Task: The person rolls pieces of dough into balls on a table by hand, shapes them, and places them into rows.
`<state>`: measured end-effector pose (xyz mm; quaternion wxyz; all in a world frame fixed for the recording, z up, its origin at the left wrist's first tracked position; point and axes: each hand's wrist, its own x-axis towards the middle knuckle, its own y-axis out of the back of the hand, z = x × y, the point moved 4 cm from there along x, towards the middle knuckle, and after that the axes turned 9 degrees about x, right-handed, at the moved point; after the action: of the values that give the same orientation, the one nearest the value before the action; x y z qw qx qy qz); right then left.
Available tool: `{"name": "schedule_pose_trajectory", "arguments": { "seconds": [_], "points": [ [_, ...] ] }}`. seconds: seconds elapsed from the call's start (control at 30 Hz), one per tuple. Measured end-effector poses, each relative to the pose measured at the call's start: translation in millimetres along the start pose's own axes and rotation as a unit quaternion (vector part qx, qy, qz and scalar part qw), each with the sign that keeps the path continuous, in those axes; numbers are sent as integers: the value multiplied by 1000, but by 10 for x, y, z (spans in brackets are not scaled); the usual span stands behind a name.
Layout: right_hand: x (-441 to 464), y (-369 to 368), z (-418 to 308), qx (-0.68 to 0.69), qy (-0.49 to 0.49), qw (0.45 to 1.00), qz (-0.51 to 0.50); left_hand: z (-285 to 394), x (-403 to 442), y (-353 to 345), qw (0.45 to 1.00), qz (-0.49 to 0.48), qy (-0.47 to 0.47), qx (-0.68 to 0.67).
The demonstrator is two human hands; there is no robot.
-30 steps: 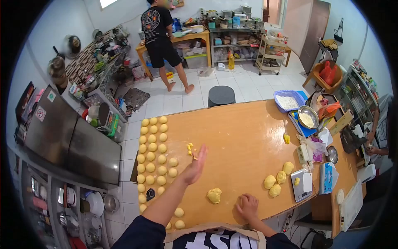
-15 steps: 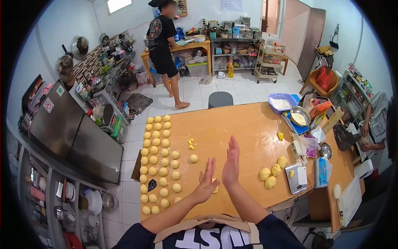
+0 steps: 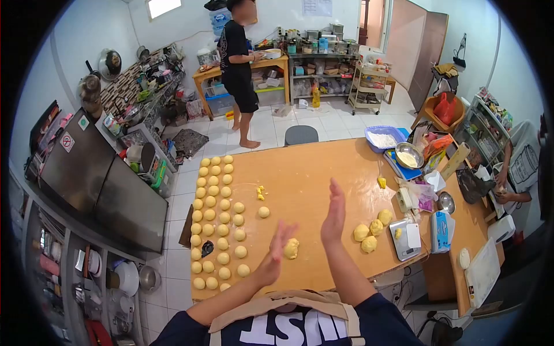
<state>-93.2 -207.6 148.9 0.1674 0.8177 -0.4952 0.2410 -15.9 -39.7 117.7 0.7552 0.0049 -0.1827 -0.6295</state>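
Observation:
My left hand (image 3: 278, 252) is raised over the wooden table (image 3: 311, 184), fingers stretched out and slightly blurred, holding nothing. Facing it, my right hand (image 3: 333, 214) is upright and flat, also with nothing in it. On the table between them lies a rough yellow dough piece (image 3: 291, 248), close beside my left hand and apart from both palms. A single smooth dough ball (image 3: 264, 212) sits just beyond my left hand. Rows of round dough balls (image 3: 224, 217) cover the table's left side. Small yellow crumbs (image 3: 261, 192) lie near them.
Larger dough lumps (image 3: 369, 245) rest at right beside a digital scale (image 3: 406, 241). Behind these are a metal bowl (image 3: 409, 155) and a purple basin (image 3: 385, 138) of white powder. One person (image 3: 237, 81) stands at the back table; another person's arm (image 3: 511, 193) shows at far right.
My hands have moved farther apart, uncovering the dough piece between them. The view has shifted slightly. The person at the back has stepped right and turned.

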Motion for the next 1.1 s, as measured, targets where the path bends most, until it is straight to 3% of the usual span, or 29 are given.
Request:
{"name": "schedule_pose_trajectory", "arguments": {
  "seconds": [0.07,0.13,0.2,0.23,0.33,0.43,0.5,0.53,0.57,0.63,0.73,1.03,1.1],
  "points": [
    [-321,-244,-30,19,37,996,-84,-62,101,36,993,108,36,-36],
    [-596,-516,-86,53,69,985,-146,-285,-12,-141,996,28,46,-77],
    [-527,-496,-37,113,56,986,-113,-292,-109,-279,990,-39,69,-121],
    [-387,-407,-15,78,43,991,-103,-191,-130,-315,984,-66,86,-141],
    [16,-41,296,-99,-7,994,-50,43,-111,-173,977,-196,21,-80],
    [-15,319,934,-156,-27,987,-39,-161,-229,-99,988,-103,63,-97],
    [-456,480,1402,-263,-81,958,-85,-567,-296,83,986,-39,133,95],
    [-849,513,1656,-348,-105,918,-159,-770,-359,186,967,-7,168,190],
    [-1280,549,1822,-427,-126,865,-231,-973,-449,198,911,-94,219,336],
    [-1849,613,1642,-453,-139,816,-331,-1324,-654,217,709,-263,295,583],
    [-1777,607,1592,-439,-151,820,-333,-1558,-963,-7,631,-343,337,609],
    [-1092,494,1958,-460,-155,802,-349,-1935,-434,152,666,-255,341,612],
    [-854,363,2138,-449,-248,794,-327,-1922,-430,161,666,-251,328,621]
  ]
}}
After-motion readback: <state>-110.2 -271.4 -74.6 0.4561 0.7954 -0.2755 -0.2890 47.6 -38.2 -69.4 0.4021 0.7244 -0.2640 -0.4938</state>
